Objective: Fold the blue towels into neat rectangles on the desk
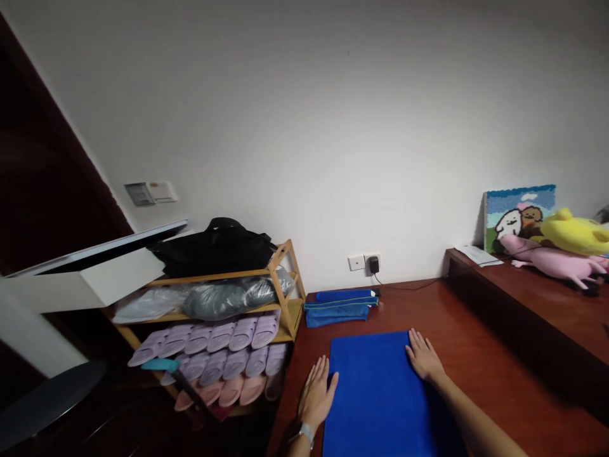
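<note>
A blue cloth (371,393) lies spread flat on the reddish-brown wooden table (469,343), its near end running out of the bottom of the view. At its left edge my left hand (317,393) rests with fingers stretched out, mostly on the wood; a watch with a light band is on the wrist. My right hand (423,355) lies flat at the cloth's far right corner, fingers extended and touching its edge. Neither hand grips anything. Beyond the cloth, several folded blue cloths (340,311) are stacked near the wall.
Left of the table stands a wooden rack (288,298) with several slippers (233,333) and a black bag (216,251) on top. A raised ledge (514,317) on the right carries plush toys (547,257) and a picture (521,212). A black plug (373,263) sits in the wall socket.
</note>
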`<state>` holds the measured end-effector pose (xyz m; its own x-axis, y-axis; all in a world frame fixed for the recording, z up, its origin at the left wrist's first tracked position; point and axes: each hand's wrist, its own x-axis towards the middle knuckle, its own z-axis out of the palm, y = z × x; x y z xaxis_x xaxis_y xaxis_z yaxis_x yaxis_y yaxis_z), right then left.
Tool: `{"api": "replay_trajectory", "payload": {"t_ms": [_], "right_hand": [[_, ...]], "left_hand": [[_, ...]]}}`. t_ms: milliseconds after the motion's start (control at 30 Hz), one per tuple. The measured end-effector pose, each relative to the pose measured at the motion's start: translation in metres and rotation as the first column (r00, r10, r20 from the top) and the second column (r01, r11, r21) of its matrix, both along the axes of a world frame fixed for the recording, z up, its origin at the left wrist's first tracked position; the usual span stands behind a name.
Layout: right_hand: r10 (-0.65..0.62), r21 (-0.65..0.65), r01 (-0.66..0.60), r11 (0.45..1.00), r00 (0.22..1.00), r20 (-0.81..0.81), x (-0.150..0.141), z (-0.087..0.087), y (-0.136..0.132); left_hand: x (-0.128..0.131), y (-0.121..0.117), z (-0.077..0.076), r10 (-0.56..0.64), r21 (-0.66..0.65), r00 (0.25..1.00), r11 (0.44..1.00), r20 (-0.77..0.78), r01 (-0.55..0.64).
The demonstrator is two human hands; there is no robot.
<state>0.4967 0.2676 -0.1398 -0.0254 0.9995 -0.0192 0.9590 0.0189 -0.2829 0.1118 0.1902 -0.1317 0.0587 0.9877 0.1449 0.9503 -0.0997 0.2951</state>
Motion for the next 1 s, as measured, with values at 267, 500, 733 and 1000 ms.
{"api": "replay_trajectory", "payload": {"t_ms": [267,500,733,1000], "right_hand": [[-0.004,0.023,0.004,1.000,1.000,0.016,-0.001,-0.008,-0.002],[0.002,0.039,-0.002,0.999,1.000,0.004,-0.002,-0.008,-0.001],[0.068,0.052,-0.071,0.996,0.996,0.060,0.004,-0.011,-0.003],[0.018,0.036,-0.021,0.999,0.998,0.056,0.001,-0.006,-0.004]], "left_hand": [[-0.005,0.005,0.003,0.060,0.031,0.992,0.997,0.110,-0.064],[0.099,0.030,0.017,-0.152,0.129,0.980,0.982,0.132,0.135],[0.234,0.064,0.008,-0.369,-0.051,0.921,0.925,0.123,0.377],[0.142,0.071,0.012,-0.263,-0.090,0.961,0.959,0.081,0.270]]}}
